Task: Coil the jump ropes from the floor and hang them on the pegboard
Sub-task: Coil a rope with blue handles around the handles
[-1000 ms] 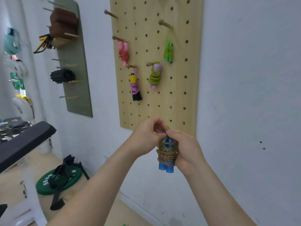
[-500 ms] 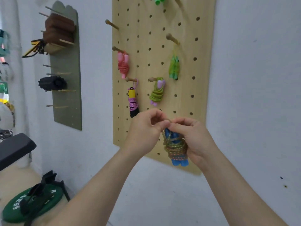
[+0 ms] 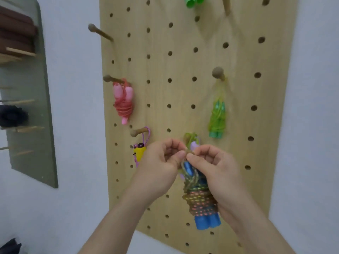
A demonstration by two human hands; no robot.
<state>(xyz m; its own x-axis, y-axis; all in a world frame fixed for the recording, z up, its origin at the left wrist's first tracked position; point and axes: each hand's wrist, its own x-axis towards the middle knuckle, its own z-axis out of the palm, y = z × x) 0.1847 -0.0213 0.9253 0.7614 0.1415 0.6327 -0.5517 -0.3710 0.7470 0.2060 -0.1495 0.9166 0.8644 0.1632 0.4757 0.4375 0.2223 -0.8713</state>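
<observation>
Fingers (image 3: 180,156) of the left hand (image 3: 157,165) pinch a short loop of cord at the top of the blue-handled jump rope (image 3: 201,200), meeting the thumb and forefinger of the right hand (image 3: 218,171), which pinch the same loop while the rest of that hand curls round the bundle from the right. This rope is wound tightly about its two blue handles, whose ends stick out below, and it is held in the air in front of the lower part of the wooden pegboard (image 3: 183,61). Four coiled ropes hang from pegs on the board: a pink rope (image 3: 123,103) at the left, a green rope (image 3: 218,120) at the right, a yellow-handled rope (image 3: 140,151) partly behind the left hand, and a yellow-green rope (image 3: 190,139) just above the fingertips. An upper-left peg (image 3: 100,33) is bare. A grey-green board (image 3: 31,107) hangs on the white wall (image 3: 315,125) further left.
</observation>
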